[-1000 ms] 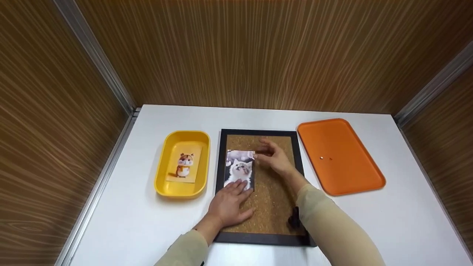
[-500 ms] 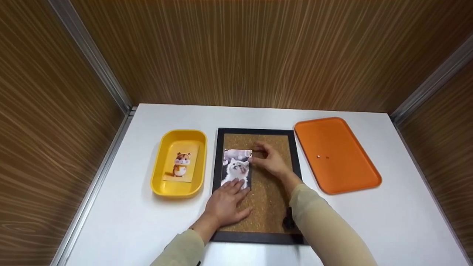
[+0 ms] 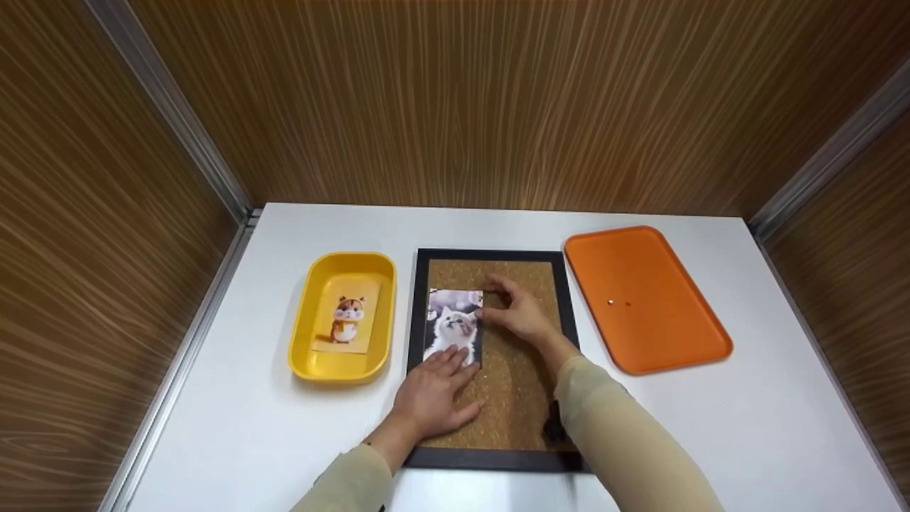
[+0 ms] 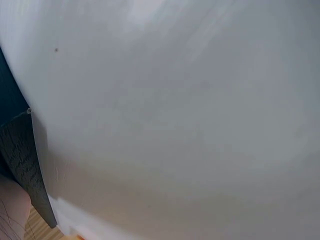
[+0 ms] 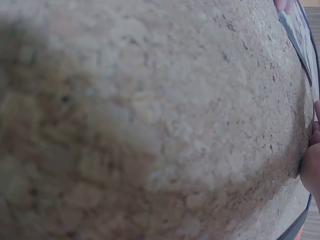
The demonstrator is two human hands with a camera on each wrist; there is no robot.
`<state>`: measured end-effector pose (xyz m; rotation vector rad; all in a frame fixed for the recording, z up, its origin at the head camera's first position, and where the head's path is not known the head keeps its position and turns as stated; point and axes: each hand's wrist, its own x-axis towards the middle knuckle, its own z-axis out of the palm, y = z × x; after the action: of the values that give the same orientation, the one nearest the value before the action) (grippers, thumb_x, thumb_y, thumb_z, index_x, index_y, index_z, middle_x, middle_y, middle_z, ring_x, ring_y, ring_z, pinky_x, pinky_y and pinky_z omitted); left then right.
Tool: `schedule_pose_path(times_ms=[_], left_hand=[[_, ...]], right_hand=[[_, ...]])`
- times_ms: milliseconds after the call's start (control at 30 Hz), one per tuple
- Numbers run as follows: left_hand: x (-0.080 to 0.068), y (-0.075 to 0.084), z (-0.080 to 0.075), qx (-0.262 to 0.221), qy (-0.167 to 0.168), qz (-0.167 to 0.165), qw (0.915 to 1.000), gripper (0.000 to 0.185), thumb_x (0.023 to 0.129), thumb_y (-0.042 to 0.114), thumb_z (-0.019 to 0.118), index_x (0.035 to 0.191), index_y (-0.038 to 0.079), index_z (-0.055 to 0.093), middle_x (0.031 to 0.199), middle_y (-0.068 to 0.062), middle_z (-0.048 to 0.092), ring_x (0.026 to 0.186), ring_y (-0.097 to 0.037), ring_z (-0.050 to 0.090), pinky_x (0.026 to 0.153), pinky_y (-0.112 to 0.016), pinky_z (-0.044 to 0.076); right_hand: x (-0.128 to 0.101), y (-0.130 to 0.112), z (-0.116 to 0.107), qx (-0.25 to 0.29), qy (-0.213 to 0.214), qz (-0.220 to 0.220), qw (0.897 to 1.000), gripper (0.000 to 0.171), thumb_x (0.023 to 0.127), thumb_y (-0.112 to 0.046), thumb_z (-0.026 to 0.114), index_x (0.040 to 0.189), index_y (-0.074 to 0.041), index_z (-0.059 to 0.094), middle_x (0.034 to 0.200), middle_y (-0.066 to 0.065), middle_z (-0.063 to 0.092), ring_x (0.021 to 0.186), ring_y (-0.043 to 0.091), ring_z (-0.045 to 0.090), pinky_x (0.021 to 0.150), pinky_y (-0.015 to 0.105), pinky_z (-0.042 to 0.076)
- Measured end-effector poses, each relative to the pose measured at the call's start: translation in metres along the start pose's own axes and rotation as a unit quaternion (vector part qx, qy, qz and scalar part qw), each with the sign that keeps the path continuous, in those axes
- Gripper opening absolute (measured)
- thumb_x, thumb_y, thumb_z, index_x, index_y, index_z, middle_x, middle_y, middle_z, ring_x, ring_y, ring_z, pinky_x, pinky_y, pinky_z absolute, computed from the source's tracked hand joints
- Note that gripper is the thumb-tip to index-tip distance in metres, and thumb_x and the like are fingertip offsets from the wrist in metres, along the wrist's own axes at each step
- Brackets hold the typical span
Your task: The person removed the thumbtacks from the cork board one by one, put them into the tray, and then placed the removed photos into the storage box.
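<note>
Two hands work on a black-framed cork board [image 3: 522,398]: the left hand [image 3: 434,398] presses flat on a kitten photo card [image 3: 455,323] at 9 o'clock, the right hand [image 3: 519,309] pinches its upper right corner.

Staged recording booth, wood-grain wall panels [image 3: 498,99], white table [image 3: 234,398], trays

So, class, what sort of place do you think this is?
Probably a small staged work booth: a white table closed in by wood-grain walls, with a cork board between a yellow tray and an orange tray.
</note>
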<state>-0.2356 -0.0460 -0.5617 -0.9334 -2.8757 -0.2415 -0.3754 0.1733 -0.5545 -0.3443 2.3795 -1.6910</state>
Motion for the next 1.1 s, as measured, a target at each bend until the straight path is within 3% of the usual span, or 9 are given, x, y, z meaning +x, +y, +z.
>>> schedule_pose_path(times_ms=[433,667,1100], left_hand=[[-0.0006,0.0004,0.0004,0.001,-0.001,-0.001,1.0,0.066,0.101,0.068,0.051,0.147,0.023,0.066,0.158,-0.004,0.055,0.148,-0.023,0.048,0.123,-0.038,0.038],[-0.001,-0.0006,0.0019,0.007,0.01,0.004,0.9999,0.065,0.1,0.067,0.054,0.145,0.023,0.068,0.156,-0.005,0.057,0.146,-0.023,0.05,0.122,-0.038,0.039],[0.0001,-0.0008,0.0017,0.006,0.009,0.006,0.9999,0.065,0.1,0.067,0.054,0.146,0.023,0.067,0.157,-0.005,0.057,0.146,-0.024,0.05,0.122,-0.038,0.039]], right_hand=[[-0.0019,-0.001,-0.0006,-0.008,-0.01,0.015,1.0,0.08,0.089,-0.013,0.087,0.157,-0.002,0.047,0.145,0.019,0.062,0.143,0.035,0.05,0.125,0.05,0.031],[-0.0018,-0.0027,-0.0008,-0.007,-0.016,0.002,1.0,0.078,0.089,-0.01,0.086,0.155,0.002,0.048,0.144,0.021,0.062,0.143,0.036,0.049,0.125,0.051,0.031],[-0.0005,-0.0006,-0.0001,0.007,-0.023,-0.014,1.0,0.07,0.089,-0.003,0.083,0.15,0.008,0.051,0.124,0.025,0.07,0.123,0.038,0.061,0.112,0.045,0.045]])
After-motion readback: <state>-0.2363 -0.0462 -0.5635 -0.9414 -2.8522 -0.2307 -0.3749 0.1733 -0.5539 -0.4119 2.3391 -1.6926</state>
